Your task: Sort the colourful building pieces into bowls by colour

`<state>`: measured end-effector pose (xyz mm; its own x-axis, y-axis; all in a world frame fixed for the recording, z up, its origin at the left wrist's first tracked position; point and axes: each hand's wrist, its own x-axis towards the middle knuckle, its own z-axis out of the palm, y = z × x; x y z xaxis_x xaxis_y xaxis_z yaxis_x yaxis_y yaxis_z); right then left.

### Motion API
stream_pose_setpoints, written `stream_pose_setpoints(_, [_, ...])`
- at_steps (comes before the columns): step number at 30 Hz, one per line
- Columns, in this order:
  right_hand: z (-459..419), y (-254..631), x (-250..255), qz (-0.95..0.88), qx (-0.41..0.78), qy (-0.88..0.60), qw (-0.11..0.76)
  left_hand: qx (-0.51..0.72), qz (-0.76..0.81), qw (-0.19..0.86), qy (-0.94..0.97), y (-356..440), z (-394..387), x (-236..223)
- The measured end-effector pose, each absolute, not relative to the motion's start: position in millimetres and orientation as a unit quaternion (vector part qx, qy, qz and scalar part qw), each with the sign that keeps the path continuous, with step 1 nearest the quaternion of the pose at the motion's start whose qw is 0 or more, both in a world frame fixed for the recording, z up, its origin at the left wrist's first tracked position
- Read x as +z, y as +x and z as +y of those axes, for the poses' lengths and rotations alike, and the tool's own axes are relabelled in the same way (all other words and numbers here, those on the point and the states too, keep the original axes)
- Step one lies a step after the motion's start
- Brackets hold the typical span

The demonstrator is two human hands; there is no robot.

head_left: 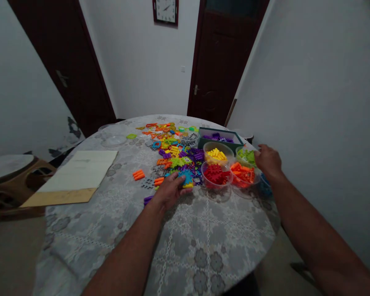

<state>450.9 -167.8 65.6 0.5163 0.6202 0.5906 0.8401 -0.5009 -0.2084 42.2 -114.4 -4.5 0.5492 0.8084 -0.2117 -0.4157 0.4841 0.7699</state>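
My left hand [169, 190] is closed on blue and yellow toy building pieces [186, 179], low over the table at the near edge of a colourful pile of building pieces [172, 151]. At the right, my right hand [269, 161] is beside the round clear tub of lime-green pieces [246, 155]. Its fingers look curled, and whatever they hold is hidden. Between my hands stand clear tubs of red pieces [216, 174], yellow pieces [216, 154] and orange pieces [242, 172]. A tub of blue pieces [265, 188] is partly behind my right wrist.
A dark green box [200, 142] with purple pieces stands behind the tubs. Orange pieces [138, 175] lie left of the pile. An open paper folder [77, 172] overlaps the left table edge, and a clear lid [114, 140] lies farther back. A brown chair [18, 185] stands left.
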Motion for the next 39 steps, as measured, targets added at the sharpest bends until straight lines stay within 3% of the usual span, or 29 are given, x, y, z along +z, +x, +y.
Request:
stream_pose_setpoints(3, [-173,419,64,-0.514,-0.233,-0.77,0.298,0.369,0.292,0.807,0.356,41,-114,-5])
stream_pose_setpoints(7, [-197,327,64,-0.641,-0.104,-0.665,0.369,0.355,0.295,0.795,0.392,40,-116,-5])
stream_pose_setpoints(11, [-216,245,53,-0.761,0.015,-0.551,0.343,0.329,0.28,0.79,0.436,39,-118,-4])
stream_pose_setpoints(16, [-217,212,37,-0.776,0.071,-0.514,0.358,0.293,0.275,0.784,0.472,36,-117,-4])
stream_pose_setpoints(21, [-225,230,43,-0.713,0.039,-0.55,0.433,0.265,0.287,0.778,0.493,34,-117,3])
stream_pose_setpoints(26, [-244,303,61,-0.594,-0.089,-0.656,0.457,0.285,0.3,0.773,0.482,34,-116,6])
stream_pose_setpoints(32, [-265,417,59,-0.436,-0.239,-0.784,0.371,0.305,0.299,0.77,0.474,38,-114,2])
stream_pose_setpoints(39, [-270,454,36,-0.408,-0.222,-0.843,0.271,0.308,0.301,0.765,0.478,36,-111,-3])
